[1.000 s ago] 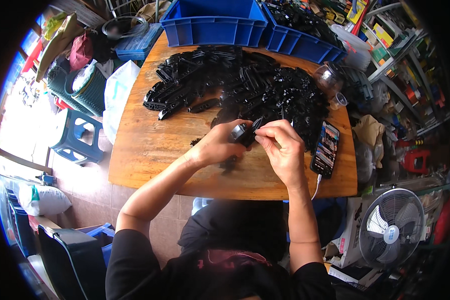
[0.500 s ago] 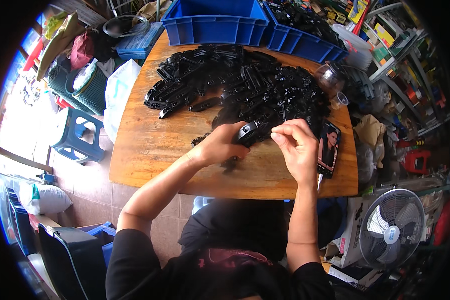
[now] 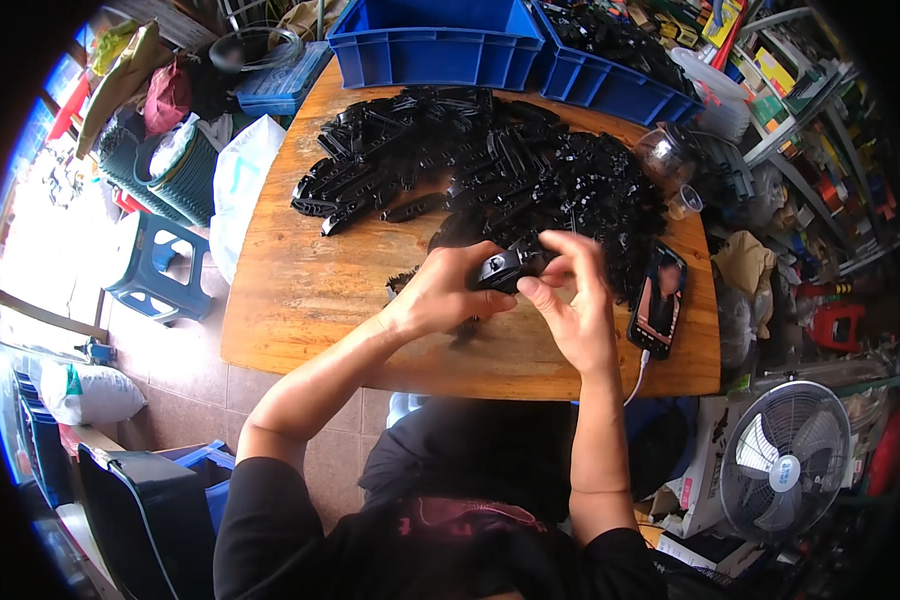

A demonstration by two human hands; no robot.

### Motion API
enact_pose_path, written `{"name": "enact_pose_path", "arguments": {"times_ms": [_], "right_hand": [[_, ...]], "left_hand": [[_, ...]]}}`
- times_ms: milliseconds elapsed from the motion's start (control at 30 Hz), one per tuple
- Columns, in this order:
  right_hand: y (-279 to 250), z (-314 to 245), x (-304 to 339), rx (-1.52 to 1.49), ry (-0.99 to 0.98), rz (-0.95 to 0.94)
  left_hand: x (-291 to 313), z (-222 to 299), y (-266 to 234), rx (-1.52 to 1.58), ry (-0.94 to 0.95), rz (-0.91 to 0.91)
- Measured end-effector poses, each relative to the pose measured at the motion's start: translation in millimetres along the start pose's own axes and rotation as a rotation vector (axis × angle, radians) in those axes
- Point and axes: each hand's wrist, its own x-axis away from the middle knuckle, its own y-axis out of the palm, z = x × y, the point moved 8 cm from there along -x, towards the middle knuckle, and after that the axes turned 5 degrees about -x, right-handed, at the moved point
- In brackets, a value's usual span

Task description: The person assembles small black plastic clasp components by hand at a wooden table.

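Note:
My left hand point(image 3: 442, 290) is closed around a black elongated plastic part point(image 3: 502, 268) above the front half of the wooden table. My right hand point(image 3: 576, 298) meets the part's right end, with its thumb below and its curled fingers above. Any small piece between those fingertips is hidden. Just beyond both hands spreads a heap of long black plastic parts point(image 3: 370, 160). On the heap's right side lies a pile of smaller black pieces point(image 3: 600, 190), too jumbled to tell apart.
A phone point(image 3: 658, 305) on a white cable lies at the right of the wooden table point(image 3: 300, 330). Two blue crates point(image 3: 435, 62) stand at the back, the right one filled with black parts. A clear cup point(image 3: 684, 202) is by the right edge. A fan point(image 3: 785, 470) stands lower right.
My right hand has moved left from a raised pinch onto the black part's right end, its fingers spreading around it. My left hand keeps its hold in nearly the same place.

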Motion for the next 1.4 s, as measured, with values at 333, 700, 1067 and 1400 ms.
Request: {"name": "enact_pose_path", "arguments": {"times_ms": [333, 700, 1067, 1400], "right_hand": [[9, 4, -27, -0.072, 0.002, -0.12], [19, 42, 8, 0.465, -0.181, -0.241], [-17, 28, 20, 0.305, -0.063, -0.09], [-14, 17, 13, -0.016, -0.044, -0.1]], "left_hand": [[-11, 5, -37, -0.105, 0.294, 0.209], [-21, -55, -88, -0.999, 0.2, 0.47], [-18, -61, -89, 0.065, 0.009, 0.317], [-16, -35, 10, 0.844, -0.201, -0.151]]}}
